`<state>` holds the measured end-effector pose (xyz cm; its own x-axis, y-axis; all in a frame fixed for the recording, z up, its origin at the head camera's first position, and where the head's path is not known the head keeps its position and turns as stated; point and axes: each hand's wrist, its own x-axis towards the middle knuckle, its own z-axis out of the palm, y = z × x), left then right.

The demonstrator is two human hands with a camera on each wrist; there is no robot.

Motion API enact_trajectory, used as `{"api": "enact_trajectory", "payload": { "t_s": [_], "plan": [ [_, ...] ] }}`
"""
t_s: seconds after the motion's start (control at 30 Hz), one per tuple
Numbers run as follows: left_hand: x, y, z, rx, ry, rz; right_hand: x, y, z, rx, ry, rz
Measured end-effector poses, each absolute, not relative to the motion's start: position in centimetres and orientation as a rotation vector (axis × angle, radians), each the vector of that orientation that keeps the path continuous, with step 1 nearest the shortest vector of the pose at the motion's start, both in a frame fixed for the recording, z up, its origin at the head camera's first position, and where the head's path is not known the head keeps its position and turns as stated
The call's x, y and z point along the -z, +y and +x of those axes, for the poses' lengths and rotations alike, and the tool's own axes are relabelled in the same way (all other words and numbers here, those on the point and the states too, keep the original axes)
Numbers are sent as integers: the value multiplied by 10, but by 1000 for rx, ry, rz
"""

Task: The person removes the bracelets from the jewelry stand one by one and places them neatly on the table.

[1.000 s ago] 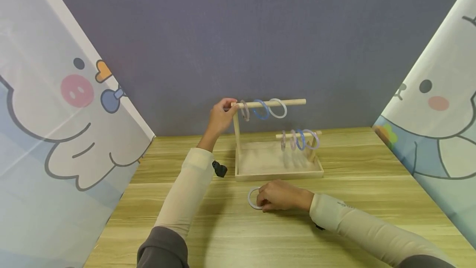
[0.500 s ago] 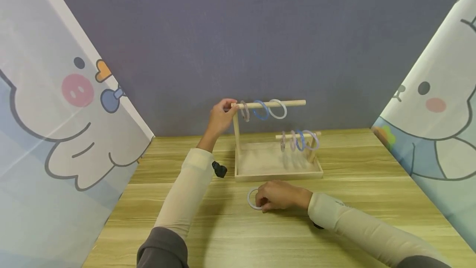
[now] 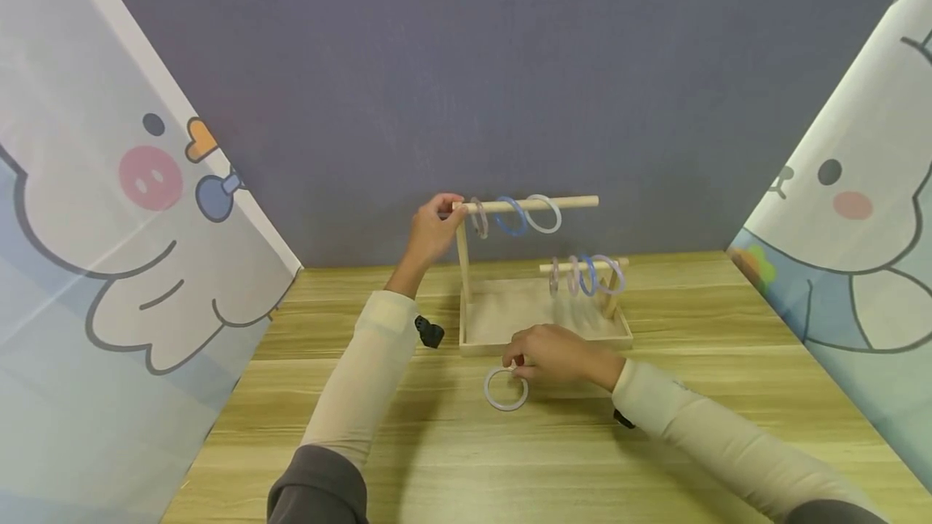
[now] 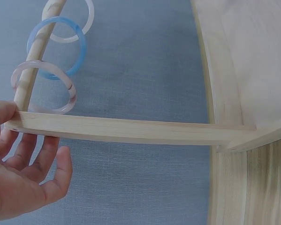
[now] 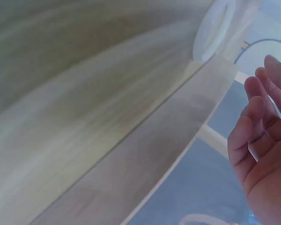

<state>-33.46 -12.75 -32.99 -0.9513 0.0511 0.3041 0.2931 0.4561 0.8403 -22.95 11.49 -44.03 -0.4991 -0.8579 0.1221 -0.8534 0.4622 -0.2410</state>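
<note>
My left hand (image 3: 433,226) pinches the upper left corner of a wooden bangle stand (image 4: 131,130), thumb above and fingers beneath. From its upper bar (image 3: 578,201) hang a mottled pinkish bangle (image 4: 72,90), a blue bangle (image 4: 83,49) and a white bangle (image 4: 91,18). A pale whitish bangle (image 3: 506,408) lies flat on the table in front of the stand's tray. Just beyond its far right rim is my right hand (image 3: 549,352), fingers loosely bent with nothing in them in the right wrist view. There, the same bangle (image 5: 200,46) lies apart from the fingers.
The lower bar (image 3: 546,268) on the right carries several bangles in pink, blue and lavender. Beneath both bars is the stand's shallow tray (image 3: 546,344). A grey panel (image 3: 466,87) rises behind the table, and printed cartoon sheets (image 3: 95,209) flank it.
My right hand has risen off the pale bangle and shifted toward the tray, uncovering the whole ring on the table. The left hand stays at the stand's corner.
</note>
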Motion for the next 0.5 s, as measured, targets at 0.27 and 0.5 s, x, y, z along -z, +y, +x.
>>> {"api": "enact_trajectory", "payload": {
  "t_s": [0.27, 0.5],
  "plan": [
    [329, -128, -335, 1467, -2496, -303, 426, 119, -238, 491, 2705, -1568],
    [329, -128, -336, 1478, -2489, -305, 408, 124, -246, 582, 2802, -1528]
  ]
}}
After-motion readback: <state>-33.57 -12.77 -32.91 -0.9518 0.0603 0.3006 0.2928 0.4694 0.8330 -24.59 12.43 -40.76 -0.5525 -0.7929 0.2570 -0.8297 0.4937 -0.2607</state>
